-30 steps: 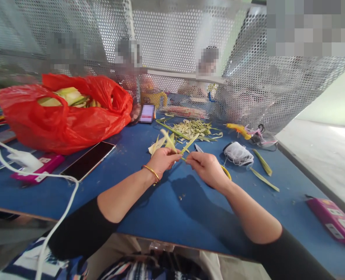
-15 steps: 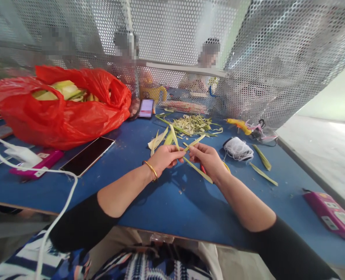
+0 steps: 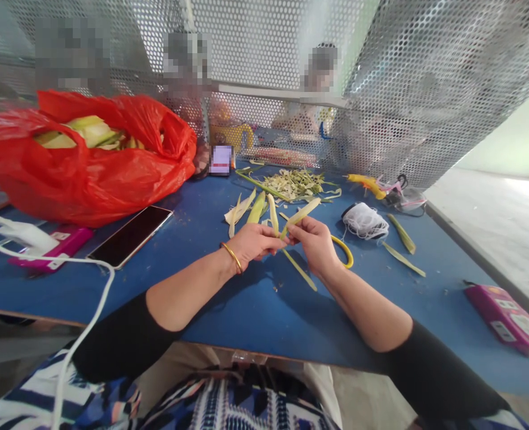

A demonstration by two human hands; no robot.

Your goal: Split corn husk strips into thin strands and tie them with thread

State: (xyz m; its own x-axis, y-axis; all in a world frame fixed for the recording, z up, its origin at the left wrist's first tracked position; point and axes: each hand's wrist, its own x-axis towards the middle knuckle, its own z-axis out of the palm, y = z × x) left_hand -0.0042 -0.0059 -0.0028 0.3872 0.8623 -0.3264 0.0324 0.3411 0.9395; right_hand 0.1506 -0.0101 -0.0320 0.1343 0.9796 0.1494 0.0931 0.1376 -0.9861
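Observation:
Over the middle of the blue table (image 3: 246,310), my left hand (image 3: 256,243) pinches pale green corn husk strips (image 3: 272,212), one of which stands up from the fingers. Close against it, my right hand (image 3: 314,242) grips a wider husk strip (image 3: 304,214) that slants up to the right. A thin strip tail (image 3: 301,272) hangs down below both hands. Beyond my left hand lie loose husk pieces (image 3: 240,212). A yellow loop handle (image 3: 344,251) shows beside my right hand; the rest of it is hidden. To the right sits a bundle of white thread (image 3: 365,223).
A red plastic bag (image 3: 125,185) of husks stands at the left, near a dark phone (image 3: 132,236) and a white cable (image 3: 103,304). Husk scraps (image 3: 295,184) lie by the perforated metal screen (image 3: 264,54). A yellow glue gun (image 3: 367,185) and pink power strip (image 3: 510,316) are rightward.
The strip in my right hand now shows wider and points more steeply upward. My right hand has shifted slightly left, uncovering more of the yellow loop. The view has tilted down a little.

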